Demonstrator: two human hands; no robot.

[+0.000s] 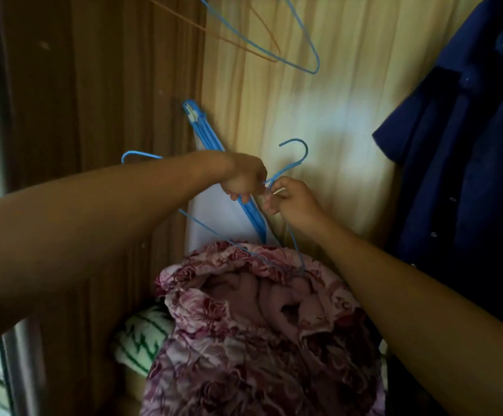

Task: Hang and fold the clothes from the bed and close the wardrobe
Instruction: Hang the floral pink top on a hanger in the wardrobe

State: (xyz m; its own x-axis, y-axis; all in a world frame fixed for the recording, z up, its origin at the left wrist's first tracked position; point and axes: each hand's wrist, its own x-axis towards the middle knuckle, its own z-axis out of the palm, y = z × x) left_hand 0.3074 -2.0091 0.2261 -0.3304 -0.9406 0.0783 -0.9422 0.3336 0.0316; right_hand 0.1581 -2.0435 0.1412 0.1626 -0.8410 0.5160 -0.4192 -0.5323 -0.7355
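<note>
Inside the wardrobe, both my hands meet at the neck of a blue wire hanger point(297, 151) whose hook curls up above them. My left hand point(244, 178) is closed around blue hanger wires and a flat blue plastic hanger point(202, 130) that leans against the back wall. My right hand point(289, 202) pinches the wire hanger's neck; its thin arms run down onto a bundle of pink rose-print fabric point(259, 325). A dark blue shirt point(460, 145) hangs at the right.
More empty hangers, a blue wire one point(310, 60) and an orange one point(244, 45), hang at the top. A white and green cloth point(142, 340) lies left of the rose bundle. The brown wardrobe side wall point(94, 100) stands at the left.
</note>
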